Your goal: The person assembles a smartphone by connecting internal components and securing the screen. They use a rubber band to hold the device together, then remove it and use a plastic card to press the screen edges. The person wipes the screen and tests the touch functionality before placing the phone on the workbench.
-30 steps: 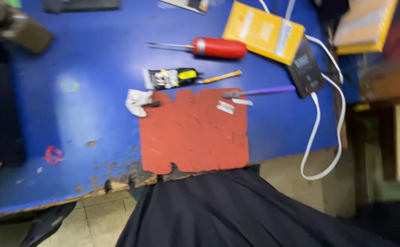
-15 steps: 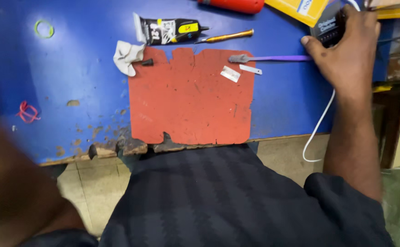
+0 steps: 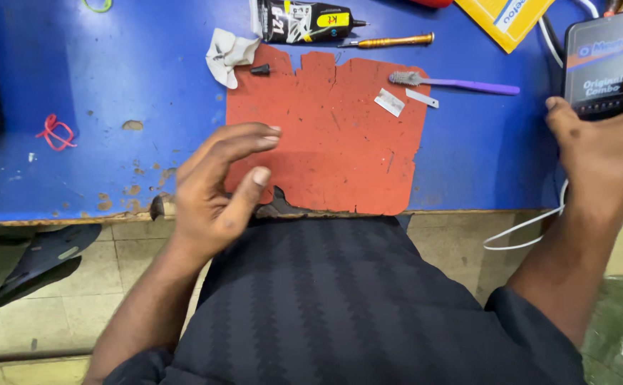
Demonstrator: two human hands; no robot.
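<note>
My right hand (image 3: 600, 153) grips a black phone-sized box (image 3: 606, 63) at the right edge of the blue table (image 3: 112, 85), lifted a little toward me. My left hand (image 3: 215, 189) hovers with fingers apart over the near left corner of a worn red mat (image 3: 333, 135), holding nothing. On the mat's far right lie a purple-handled brush (image 3: 454, 83) and two small white strips (image 3: 390, 102). A black glue tube (image 3: 301, 19), an orange screwdriver (image 3: 390, 42) and a crumpled white tissue (image 3: 229, 53) lie beyond the mat.
A yellow box (image 3: 507, 18) sits at the far right. A white cable (image 3: 532, 232) hangs off the table's right edge. A red rubber band (image 3: 55, 132) lies at the left. The table's near edge is chipped; tiled floor lies below.
My right hand has picked the black box up from the table and drawn it nearer. My left hand has come into view over the mat's near corner. The view has shifted.
</note>
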